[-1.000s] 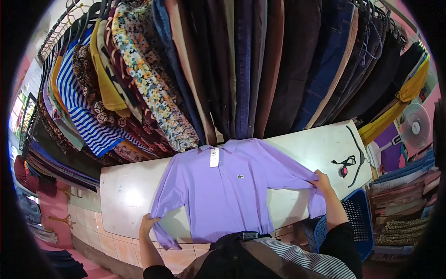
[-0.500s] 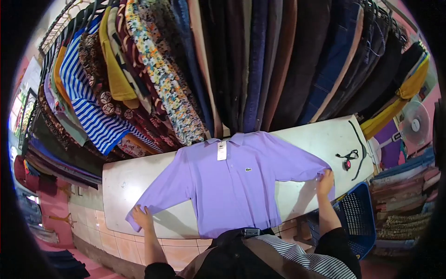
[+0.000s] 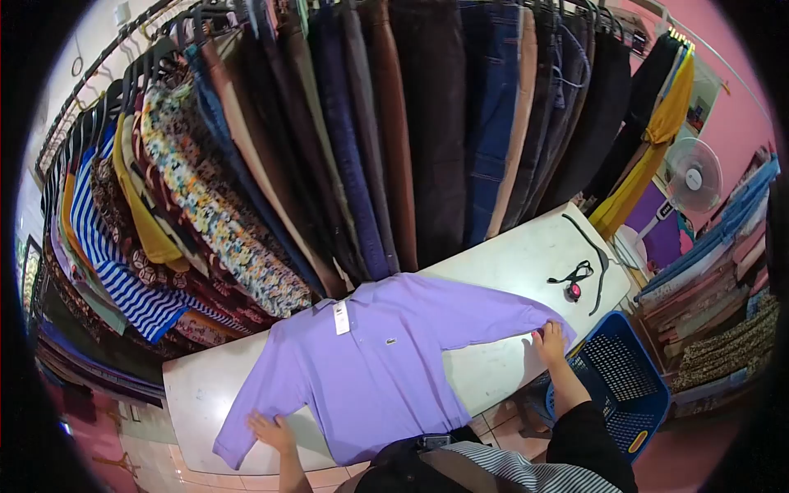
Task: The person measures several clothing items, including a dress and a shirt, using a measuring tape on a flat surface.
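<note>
A long-sleeved purple polo shirt [image 3: 362,382] lies front up with its sleeves spread, a small crocodile logo on the chest. A white paper tag [image 3: 341,318] hangs at its collar. My left hand [image 3: 273,432] rests open on the lower edge of the left-hand sleeve, near the cuff, its fingers stretched out. At the other cuff, my right hand [image 3: 551,345] has its fingers bent over the sleeve edge, with the thumb to the left. The shirt's hem reaches the table's near edge by my waist.
The shirt lies on a white table [image 3: 485,374]. On its right side are a black cord with a red-faced round item [image 3: 573,291] and a black strip [image 3: 596,263]. A blue basket [image 3: 620,370] stands near the right edge. Hanging trousers [image 3: 427,123] and patterned shirts line the back. A fan [image 3: 692,175] stands right.
My view has turned, so the rack and table sit differently. My left hand has gone from gripping the cuff to lying on the sleeve. My right hand stays at its cuff.
</note>
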`<action>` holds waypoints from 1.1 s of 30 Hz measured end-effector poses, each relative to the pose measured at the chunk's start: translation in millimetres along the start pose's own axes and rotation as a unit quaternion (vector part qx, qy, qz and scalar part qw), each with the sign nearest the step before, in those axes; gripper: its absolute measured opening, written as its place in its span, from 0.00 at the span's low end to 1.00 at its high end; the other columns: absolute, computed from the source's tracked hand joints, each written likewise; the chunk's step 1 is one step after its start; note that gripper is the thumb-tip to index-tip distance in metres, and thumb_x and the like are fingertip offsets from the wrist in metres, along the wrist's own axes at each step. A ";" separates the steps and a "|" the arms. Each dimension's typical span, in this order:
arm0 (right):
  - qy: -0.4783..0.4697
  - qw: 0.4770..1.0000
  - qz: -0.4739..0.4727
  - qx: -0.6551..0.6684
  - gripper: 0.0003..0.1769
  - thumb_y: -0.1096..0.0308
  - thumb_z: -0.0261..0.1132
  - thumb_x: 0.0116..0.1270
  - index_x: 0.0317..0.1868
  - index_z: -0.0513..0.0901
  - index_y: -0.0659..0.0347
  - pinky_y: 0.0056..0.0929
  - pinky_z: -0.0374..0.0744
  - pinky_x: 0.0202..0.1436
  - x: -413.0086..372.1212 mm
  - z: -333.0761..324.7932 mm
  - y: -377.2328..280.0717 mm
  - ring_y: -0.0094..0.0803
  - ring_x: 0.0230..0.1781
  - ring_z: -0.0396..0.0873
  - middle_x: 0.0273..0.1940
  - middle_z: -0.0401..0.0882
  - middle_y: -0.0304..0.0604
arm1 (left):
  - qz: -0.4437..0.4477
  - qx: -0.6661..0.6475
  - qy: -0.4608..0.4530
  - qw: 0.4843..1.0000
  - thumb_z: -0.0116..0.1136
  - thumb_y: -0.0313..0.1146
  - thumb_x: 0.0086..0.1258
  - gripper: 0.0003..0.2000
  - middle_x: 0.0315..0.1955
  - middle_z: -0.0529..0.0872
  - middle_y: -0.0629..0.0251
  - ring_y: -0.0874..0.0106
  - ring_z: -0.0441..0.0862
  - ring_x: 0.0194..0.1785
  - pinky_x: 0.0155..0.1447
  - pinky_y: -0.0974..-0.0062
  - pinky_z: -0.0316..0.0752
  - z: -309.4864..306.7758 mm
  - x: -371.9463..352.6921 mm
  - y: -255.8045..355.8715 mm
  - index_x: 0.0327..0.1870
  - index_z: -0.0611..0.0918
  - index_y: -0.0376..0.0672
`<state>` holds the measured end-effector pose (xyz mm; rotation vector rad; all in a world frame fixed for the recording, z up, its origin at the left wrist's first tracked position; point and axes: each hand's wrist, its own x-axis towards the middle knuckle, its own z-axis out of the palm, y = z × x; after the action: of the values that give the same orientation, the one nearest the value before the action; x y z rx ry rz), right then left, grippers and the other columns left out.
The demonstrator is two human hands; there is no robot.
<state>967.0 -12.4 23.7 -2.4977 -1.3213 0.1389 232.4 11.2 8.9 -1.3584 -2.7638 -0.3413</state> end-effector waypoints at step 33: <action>0.366 0.784 0.025 0.500 0.21 0.67 0.67 0.58 0.52 0.75 0.61 0.31 0.79 0.47 56.7 -245.4 120.9 0.33 0.44 0.78 0.48 0.76 0.42 | 0.350 -0.276 -0.103 0.889 0.63 0.27 0.59 0.20 0.54 0.79 0.48 0.54 0.76 0.59 0.62 0.63 0.71 -31.3 -57.4 285.5 0.54 0.79 0.36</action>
<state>1150.8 -85.1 221.2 -1.4013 -0.5718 -0.1019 490.4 128.8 82.4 -2.5144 -2.1372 -1.0188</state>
